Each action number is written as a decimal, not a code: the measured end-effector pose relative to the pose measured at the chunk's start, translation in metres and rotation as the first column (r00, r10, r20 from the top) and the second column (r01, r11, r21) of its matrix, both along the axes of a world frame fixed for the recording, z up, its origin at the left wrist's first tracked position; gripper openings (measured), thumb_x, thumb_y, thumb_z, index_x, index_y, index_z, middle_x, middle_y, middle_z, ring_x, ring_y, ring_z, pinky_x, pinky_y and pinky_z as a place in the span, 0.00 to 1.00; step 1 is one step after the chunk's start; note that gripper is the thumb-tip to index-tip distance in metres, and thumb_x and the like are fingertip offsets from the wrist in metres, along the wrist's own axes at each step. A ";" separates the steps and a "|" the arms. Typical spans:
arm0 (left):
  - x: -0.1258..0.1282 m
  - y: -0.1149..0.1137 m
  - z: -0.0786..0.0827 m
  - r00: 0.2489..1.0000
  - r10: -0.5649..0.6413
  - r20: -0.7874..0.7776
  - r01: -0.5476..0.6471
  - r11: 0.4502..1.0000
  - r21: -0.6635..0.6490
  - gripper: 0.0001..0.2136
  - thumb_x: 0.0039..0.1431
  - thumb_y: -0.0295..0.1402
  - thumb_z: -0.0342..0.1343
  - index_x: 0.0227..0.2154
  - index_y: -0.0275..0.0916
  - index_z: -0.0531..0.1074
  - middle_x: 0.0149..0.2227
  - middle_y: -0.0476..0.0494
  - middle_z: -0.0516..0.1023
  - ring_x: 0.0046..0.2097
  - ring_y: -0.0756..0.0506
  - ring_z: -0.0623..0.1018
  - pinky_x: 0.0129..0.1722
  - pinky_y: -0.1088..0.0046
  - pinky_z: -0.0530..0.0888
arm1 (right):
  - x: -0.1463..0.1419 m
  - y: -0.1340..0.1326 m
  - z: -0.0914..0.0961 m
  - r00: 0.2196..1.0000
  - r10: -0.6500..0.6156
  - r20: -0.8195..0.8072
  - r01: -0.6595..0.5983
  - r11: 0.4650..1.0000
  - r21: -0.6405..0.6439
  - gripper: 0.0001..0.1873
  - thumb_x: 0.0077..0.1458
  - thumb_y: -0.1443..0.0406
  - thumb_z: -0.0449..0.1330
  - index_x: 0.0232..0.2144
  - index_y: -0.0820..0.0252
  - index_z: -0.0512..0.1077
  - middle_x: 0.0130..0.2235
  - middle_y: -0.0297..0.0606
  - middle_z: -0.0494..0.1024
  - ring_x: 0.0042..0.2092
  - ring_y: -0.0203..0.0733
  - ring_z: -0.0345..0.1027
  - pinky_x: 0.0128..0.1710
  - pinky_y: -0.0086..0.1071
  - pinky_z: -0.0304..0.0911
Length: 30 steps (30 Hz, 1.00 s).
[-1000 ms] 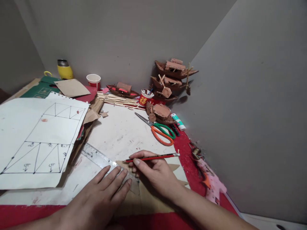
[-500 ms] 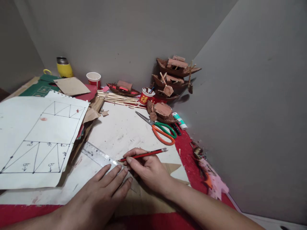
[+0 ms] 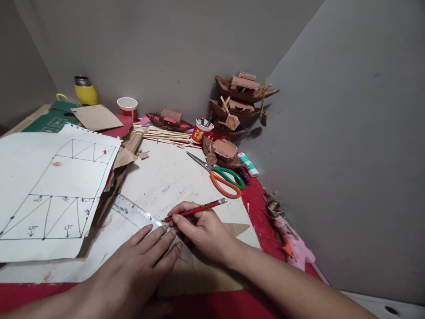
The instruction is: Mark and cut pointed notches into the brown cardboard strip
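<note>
My left hand [image 3: 146,252] lies flat with its fingers stretched over a clear plastic ruler [image 3: 134,210], pressing it down. Under the ruler are white paper [image 3: 156,177] and a piece of brown cardboard [image 3: 202,277]. In a writing grip, my right hand [image 3: 202,228] holds a red and black pencil [image 3: 199,208]. The pencil's tip is at the ruler's upper edge, just beyond my left fingertips. Scissors [image 3: 217,175] with one green and one orange handle lie beyond my right hand.
At left, a sheet with a line drawing [image 3: 66,186] rests on stacked cardboard. Thin sticks [image 3: 162,134], a paper cup with brushes [image 3: 202,130] and brown model boats [image 3: 244,88] line the back. A glue stick [image 3: 248,165] lies near the right wall.
The camera view has shifted slightly. The pencil stays at the ruler's edge, its back end a little lower and further left; my left hand still presses on the ruler.
</note>
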<state>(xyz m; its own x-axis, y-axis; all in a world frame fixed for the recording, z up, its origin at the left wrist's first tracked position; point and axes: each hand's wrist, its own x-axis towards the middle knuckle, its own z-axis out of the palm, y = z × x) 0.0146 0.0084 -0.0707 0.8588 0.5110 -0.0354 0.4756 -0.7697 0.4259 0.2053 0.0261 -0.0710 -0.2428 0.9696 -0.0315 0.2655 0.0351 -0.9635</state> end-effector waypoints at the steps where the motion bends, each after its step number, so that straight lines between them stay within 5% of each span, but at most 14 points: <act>1: 0.000 0.000 0.000 1.000 -0.005 -0.011 0.005 1.000 -0.004 0.37 0.45 0.32 0.61 0.61 0.36 0.62 0.63 0.34 0.65 0.63 0.31 0.64 0.61 0.47 0.61 | 0.000 0.000 0.000 1.000 0.004 0.002 -0.004 1.000 0.001 0.07 0.56 0.68 0.53 0.31 0.61 0.72 0.31 0.35 0.76 0.36 0.39 0.71 0.38 0.31 0.67; 20: 0.002 0.000 0.001 0.994 -0.022 -0.104 0.023 1.000 0.003 0.41 0.46 0.36 0.64 0.64 0.37 0.58 0.66 0.35 0.58 0.65 0.30 0.60 0.61 0.44 0.60 | 0.021 0.002 0.025 0.920 0.215 0.327 -0.247 0.967 0.058 0.10 0.56 0.71 0.51 0.29 0.64 0.73 0.28 0.35 0.74 0.30 0.36 0.67 0.32 0.27 0.61; 30: 0.003 0.000 0.001 0.991 -0.026 -0.129 0.024 1.000 -0.016 0.41 0.46 0.35 0.63 0.65 0.38 0.56 0.66 0.36 0.56 0.65 0.30 0.59 0.62 0.44 0.60 | 0.029 -0.005 0.039 0.877 0.272 0.395 -0.272 0.961 -0.055 0.11 0.58 0.72 0.51 0.28 0.64 0.72 0.26 0.32 0.71 0.28 0.35 0.62 0.29 0.26 0.58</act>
